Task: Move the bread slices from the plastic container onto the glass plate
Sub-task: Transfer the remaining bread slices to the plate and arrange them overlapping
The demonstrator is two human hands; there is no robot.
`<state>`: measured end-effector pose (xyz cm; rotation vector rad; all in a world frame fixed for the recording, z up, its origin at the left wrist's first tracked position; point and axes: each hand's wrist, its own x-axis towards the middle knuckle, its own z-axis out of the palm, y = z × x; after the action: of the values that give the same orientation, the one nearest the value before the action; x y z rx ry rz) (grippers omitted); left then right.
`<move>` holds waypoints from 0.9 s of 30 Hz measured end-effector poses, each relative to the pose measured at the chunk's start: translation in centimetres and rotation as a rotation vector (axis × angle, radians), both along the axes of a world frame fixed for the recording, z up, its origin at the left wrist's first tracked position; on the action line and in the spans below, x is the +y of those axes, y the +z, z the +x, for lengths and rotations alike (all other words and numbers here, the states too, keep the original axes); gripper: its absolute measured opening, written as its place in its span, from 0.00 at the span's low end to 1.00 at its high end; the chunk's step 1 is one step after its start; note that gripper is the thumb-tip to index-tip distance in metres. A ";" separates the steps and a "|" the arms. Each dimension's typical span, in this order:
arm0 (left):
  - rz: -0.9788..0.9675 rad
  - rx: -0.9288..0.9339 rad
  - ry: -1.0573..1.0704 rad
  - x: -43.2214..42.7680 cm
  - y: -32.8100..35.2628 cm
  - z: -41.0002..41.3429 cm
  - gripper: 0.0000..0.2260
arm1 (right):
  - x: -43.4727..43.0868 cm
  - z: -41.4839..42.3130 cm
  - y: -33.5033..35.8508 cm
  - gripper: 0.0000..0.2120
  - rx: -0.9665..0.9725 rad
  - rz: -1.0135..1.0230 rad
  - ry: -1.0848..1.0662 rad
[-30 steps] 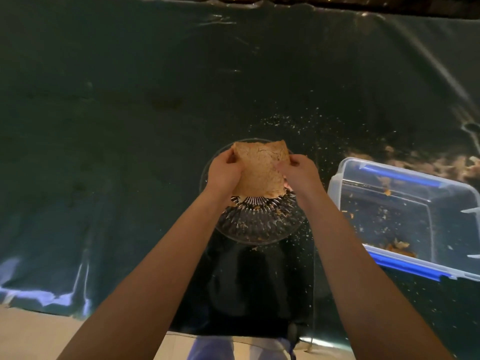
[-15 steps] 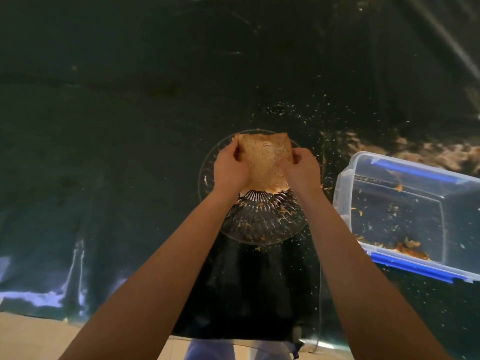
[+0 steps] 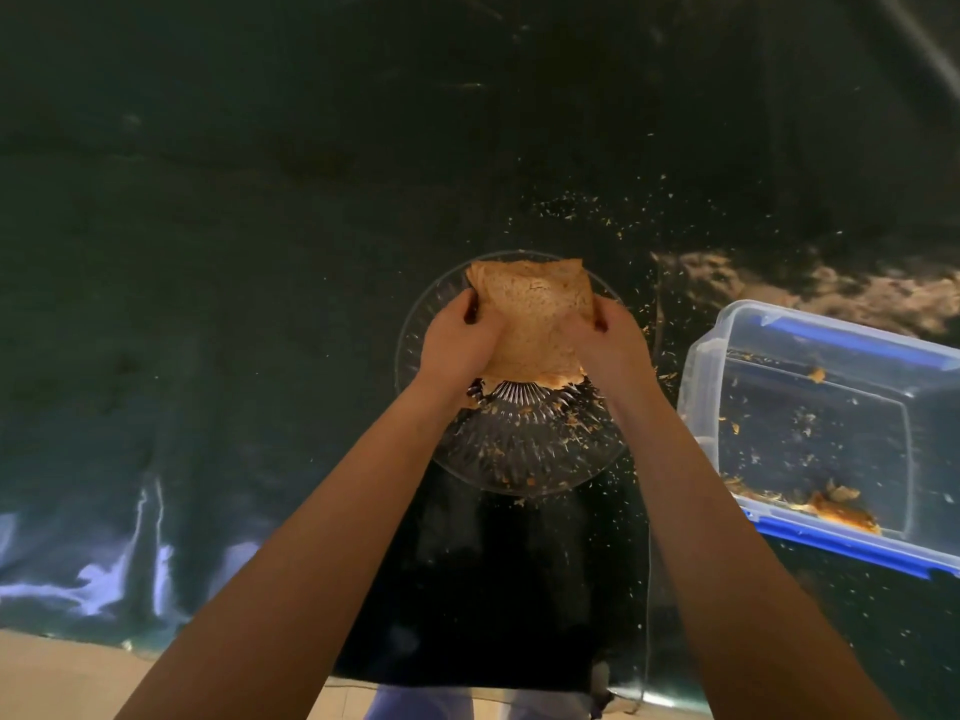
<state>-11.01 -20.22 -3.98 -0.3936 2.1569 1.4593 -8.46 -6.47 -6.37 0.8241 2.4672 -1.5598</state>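
Note:
A brown bread slice (image 3: 530, 317) is held over the far half of the round ribbed glass plate (image 3: 524, 449). My left hand (image 3: 460, 340) grips the slice's left edge and my right hand (image 3: 605, 340) grips its right edge. Whether the slice's underside touches the plate I cannot tell. Crumbs lie on the plate's near half. The clear plastic container (image 3: 701, 376) with blue rim strips stands to the right of the plate; inside it I see only crumbs and small scraps.
Dark shiny plastic sheeting (image 3: 208, 304) covers the table, wrinkled at the near left. Crumbs are scattered around the plate, with a smeared patch (image 3: 831, 288) beyond the container. The table's near edge runs along the bottom, with pale floor (image 3: 62, 678) below.
Both hands have lowered the bread slice a little toward the plate and wrapped further around its edges. The camera has tilted slightly.

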 end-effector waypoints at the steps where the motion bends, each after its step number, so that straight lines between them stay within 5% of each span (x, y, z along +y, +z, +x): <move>1: -0.008 0.001 -0.015 0.2 0.1 0.1 0.23 | -0.2 0.1 -0.1 0.16 -0.008 -0.004 0.017; 14: -0.091 0.247 0.044 0.8 0.7 2.0 0.23 | -1.9 1.8 0.1 0.24 0.141 0.138 -0.041; 27: -0.154 0.189 -0.006 -0.2 -0.6 3.7 0.22 | -2.7 3.6 -0.7 0.28 0.087 0.138 -0.044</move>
<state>-7.33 -20.39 -4.59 -0.3134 2.4274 1.3800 -4.83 -9.14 -7.08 0.8528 2.6617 -1.4831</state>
